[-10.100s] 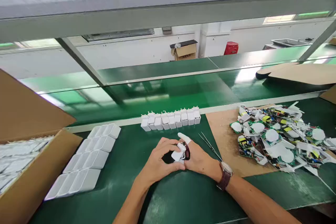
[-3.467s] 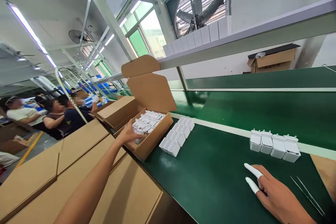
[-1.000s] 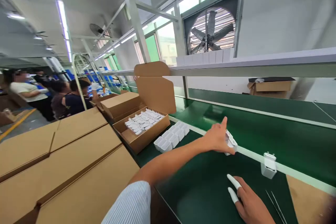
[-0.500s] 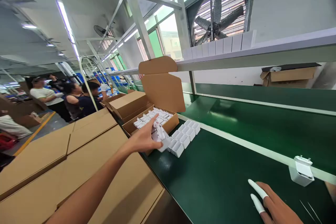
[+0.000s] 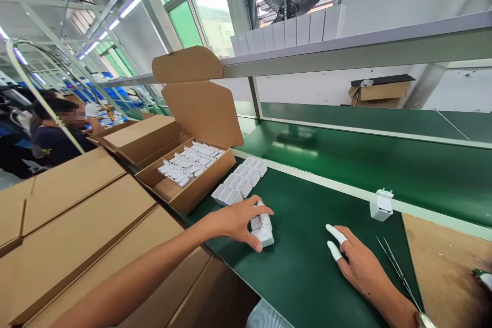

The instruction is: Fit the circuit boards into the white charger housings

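My left hand (image 5: 234, 219) reaches across the green mat and its fingers curl over a small cluster of white charger shells (image 5: 263, 228) lying near the front edge. My right hand (image 5: 355, 261) lies flat on the mat to the right, fingers spread, two of them in white finger cots, holding nothing. One white charger (image 5: 381, 205) stands alone by the pale strip further right. A block of white shells (image 5: 240, 182) lies beside an open cardboard box (image 5: 200, 189) filled with white chargers.
Closed cardboard cartons (image 5: 77, 215) are stacked at the left. Tweezers (image 5: 395, 269) lie right of my right hand, beside a brown board (image 5: 446, 261). A green conveyor belt (image 5: 365, 159) runs behind. A seated person (image 5: 57, 128) works at far left. A shelf (image 5: 346, 46) hangs overhead.
My left hand has swung from the open box back to the mat and now rests on a few white shells near the front edge. My right hand stayed flat.
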